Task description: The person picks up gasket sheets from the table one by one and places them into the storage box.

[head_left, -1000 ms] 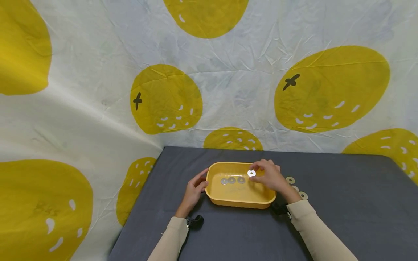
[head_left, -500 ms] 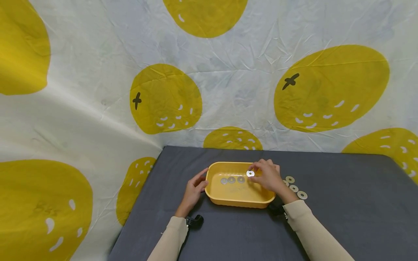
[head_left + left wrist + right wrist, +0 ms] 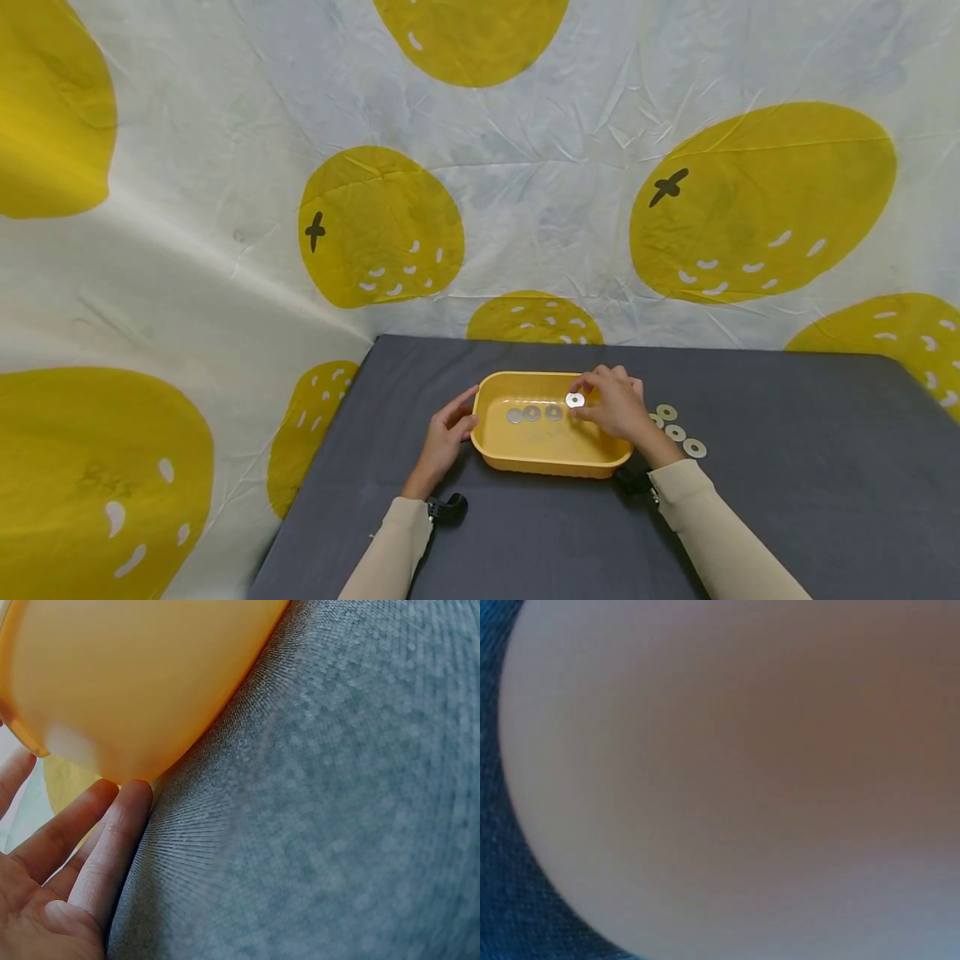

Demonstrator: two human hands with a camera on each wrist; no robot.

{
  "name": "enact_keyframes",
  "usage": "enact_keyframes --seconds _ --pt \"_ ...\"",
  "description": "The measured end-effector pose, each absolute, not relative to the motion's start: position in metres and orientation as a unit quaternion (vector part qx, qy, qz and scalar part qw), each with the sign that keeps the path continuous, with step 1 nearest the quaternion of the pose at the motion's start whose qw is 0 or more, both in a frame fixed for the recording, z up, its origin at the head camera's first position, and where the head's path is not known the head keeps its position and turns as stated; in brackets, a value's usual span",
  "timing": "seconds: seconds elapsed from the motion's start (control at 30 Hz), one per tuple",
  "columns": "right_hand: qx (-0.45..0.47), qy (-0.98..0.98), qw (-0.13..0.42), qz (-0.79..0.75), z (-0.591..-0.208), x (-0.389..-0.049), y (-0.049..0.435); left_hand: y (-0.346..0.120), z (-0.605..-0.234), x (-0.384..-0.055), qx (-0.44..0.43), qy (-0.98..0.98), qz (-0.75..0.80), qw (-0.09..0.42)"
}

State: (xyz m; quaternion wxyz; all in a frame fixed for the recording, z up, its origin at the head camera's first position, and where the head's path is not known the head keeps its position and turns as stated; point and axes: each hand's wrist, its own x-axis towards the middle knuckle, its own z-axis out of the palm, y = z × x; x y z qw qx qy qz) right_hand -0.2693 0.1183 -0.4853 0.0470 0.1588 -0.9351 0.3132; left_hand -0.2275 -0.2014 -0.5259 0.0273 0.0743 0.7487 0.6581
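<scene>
My left hand (image 3: 444,437) rests its nearly straight fingers against the left end of a yellow plastic tray (image 3: 551,468). The left wrist view shows the fingertips (image 3: 136,791) touching the tray's outer wall. Over the tray's right part, my right hand (image 3: 618,406) pinches a shiny metal washer (image 3: 574,400) between thumb and finger, its face turned to the head camera. A row of three washers (image 3: 532,413) lies on the tray floor to the left of it. The right wrist view is filled by a blurred, skin-toned surface.
Several more washers (image 3: 675,432) lie on the dark grey cloth (image 3: 810,467) right of the tray, one partly hidden behind the right wrist. A pale sheet with yellow fruit print (image 3: 555,208) hangs behind and to the left of the table.
The right hand and its washer shifted slightly left between the first two frames, uncovering more of the loose washers. Since then hardly anything has moved, and the left hand stays put.
</scene>
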Motion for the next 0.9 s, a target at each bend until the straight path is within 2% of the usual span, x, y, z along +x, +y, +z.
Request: enact_keyframes --seconds 0.13,0.47,0.7,0.9 --pt "0.162 -0.936 0.046 0.309 -0.487 -0.27 0.118 -0.201 -0.539 -0.233 0.067 0.751 0.657 0.009" --pt "0.164 -0.92 0.043 0.354 -0.488 -0.269 0.121 -0.201 -0.543 -0.233 0.071 0.747 0.66 -0.004" --pt "0.177 -0.882 0.045 0.435 -0.488 -0.265 0.134 -0.202 -0.539 -0.232 0.069 0.745 0.663 0.018" --pt "0.165 -0.859 0.052 0.482 -0.484 -0.259 0.156 -0.202 -0.518 -0.224 0.082 0.747 0.659 0.039"
